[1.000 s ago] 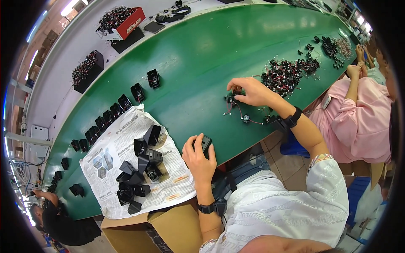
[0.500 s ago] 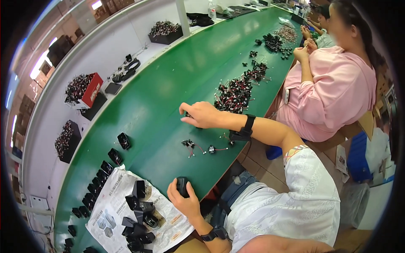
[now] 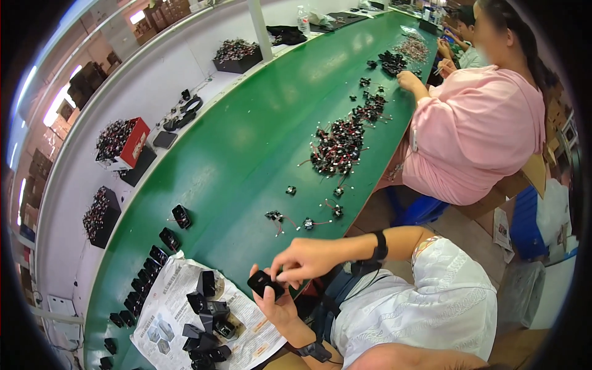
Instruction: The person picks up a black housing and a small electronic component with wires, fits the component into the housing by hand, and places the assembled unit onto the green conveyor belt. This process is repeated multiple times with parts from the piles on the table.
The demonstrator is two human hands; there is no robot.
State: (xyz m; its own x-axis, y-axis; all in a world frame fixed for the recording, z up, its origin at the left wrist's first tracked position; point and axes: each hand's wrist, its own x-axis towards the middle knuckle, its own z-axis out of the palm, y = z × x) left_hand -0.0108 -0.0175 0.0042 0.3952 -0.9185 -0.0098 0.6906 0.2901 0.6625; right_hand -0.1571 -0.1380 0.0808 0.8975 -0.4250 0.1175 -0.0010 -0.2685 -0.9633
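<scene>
Your left hand (image 3: 280,310) grasps the black housing (image 3: 261,282) beside the newspaper's (image 3: 179,296) right edge. Your right hand (image 3: 305,259), fingers bent, is at the housing; whether it grips anything cannot be told.

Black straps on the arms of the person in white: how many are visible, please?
2: right-arm strap, behind the right hand; left-arm strap, behind the left hand. Others may be hidden.

It's a busy assembly workshop: wired parts (image 3: 338,147) heaped down a long green table (image 3: 259,132), black cases (image 3: 158,254) lined up, co-workers (image 3: 478,132) alongside!
</scene>
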